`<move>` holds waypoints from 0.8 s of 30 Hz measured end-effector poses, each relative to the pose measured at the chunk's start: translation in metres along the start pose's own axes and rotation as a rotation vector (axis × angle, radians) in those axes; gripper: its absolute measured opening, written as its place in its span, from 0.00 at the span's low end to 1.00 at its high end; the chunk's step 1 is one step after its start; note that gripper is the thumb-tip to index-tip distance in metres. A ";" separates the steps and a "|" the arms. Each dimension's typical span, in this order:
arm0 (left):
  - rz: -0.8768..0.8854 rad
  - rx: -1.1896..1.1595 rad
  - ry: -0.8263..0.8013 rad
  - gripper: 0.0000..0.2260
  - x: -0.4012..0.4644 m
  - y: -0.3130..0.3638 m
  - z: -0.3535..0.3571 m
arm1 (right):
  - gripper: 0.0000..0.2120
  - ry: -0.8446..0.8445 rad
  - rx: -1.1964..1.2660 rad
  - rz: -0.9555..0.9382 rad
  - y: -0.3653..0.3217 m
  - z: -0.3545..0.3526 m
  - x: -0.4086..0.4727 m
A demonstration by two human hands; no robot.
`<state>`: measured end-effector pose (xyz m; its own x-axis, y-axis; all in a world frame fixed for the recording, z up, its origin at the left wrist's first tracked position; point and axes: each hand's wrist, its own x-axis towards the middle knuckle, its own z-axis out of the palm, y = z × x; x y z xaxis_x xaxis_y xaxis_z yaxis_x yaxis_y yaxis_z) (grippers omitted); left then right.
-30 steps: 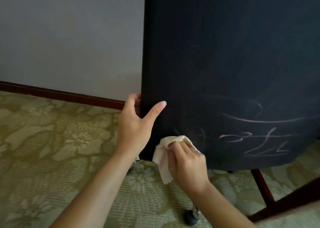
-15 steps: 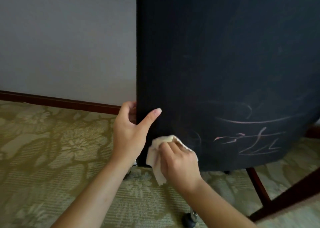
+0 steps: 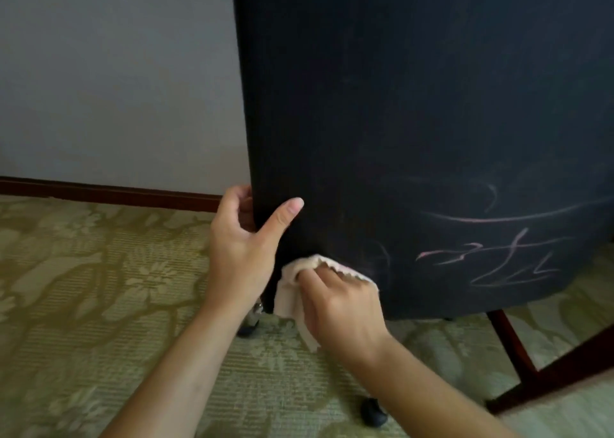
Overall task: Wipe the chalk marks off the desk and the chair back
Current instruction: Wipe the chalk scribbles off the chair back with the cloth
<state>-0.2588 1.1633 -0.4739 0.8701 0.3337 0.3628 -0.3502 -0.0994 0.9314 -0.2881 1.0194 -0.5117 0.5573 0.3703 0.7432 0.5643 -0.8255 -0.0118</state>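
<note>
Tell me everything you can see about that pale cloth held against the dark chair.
The pale cream cloth looks soft and thin, crumpled, with a wavy top edge. The right hand grips it and presses it against the lower left of the dark fabric chair back, left of the pink chalk marks. One loose end hangs below the hand.

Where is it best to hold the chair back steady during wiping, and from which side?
Probably the chair back at its straight left edge, from the left: the left hand already wraps it there, thumb in front, clear of the chalk marks and the cloth.
</note>
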 end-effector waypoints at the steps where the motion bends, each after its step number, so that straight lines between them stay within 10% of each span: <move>1: -0.004 0.012 -0.018 0.20 -0.001 0.000 0.000 | 0.05 -0.056 0.006 0.030 -0.003 0.003 -0.006; 8: 0.000 0.037 -0.037 0.20 0.015 -0.004 -0.005 | 0.08 0.580 0.052 0.291 0.046 -0.052 0.057; 15: 0.006 0.085 -0.035 0.19 0.014 -0.006 -0.006 | 0.07 0.047 0.030 0.109 0.007 -0.001 -0.002; 24: 0.022 0.191 -0.101 0.26 0.000 -0.010 -0.001 | 0.09 0.654 0.119 0.302 0.060 -0.053 0.044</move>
<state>-0.2562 1.1652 -0.4831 0.8967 0.2345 0.3756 -0.3059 -0.2852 0.9084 -0.2624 0.9638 -0.4440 0.2417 -0.2270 0.9434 0.5268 -0.7858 -0.3240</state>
